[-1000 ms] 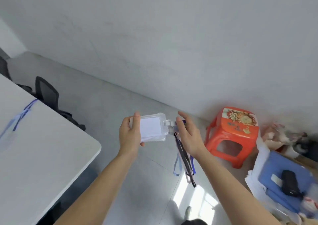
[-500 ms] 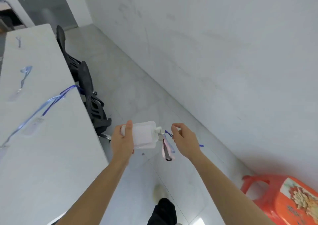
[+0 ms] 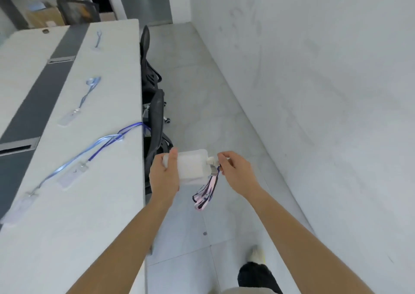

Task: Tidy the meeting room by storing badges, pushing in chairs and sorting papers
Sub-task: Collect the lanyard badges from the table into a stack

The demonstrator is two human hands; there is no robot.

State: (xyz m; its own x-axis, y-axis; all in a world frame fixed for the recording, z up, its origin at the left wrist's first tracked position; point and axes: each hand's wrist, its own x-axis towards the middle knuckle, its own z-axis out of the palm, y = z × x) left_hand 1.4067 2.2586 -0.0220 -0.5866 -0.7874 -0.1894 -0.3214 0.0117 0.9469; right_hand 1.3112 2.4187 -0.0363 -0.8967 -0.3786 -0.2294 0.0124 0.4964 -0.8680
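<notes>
Clear badge holders (image 3: pixel 193 166) gripped by left hand (image 3: pixel 165 176); right hand (image 3: pixel 235 172) pinches their lanyards (image 3: pixel 205 194), arms outstretched.

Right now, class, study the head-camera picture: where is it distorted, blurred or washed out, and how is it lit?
Head view: wide-angle stretch lengthens the forearms and slants the wall; the lanyards below the right hand are motion-smeared; the badge holders in the left hand look washed out; the farthest badge on the table is soft; lighting flat, no hard shadows.
</notes>
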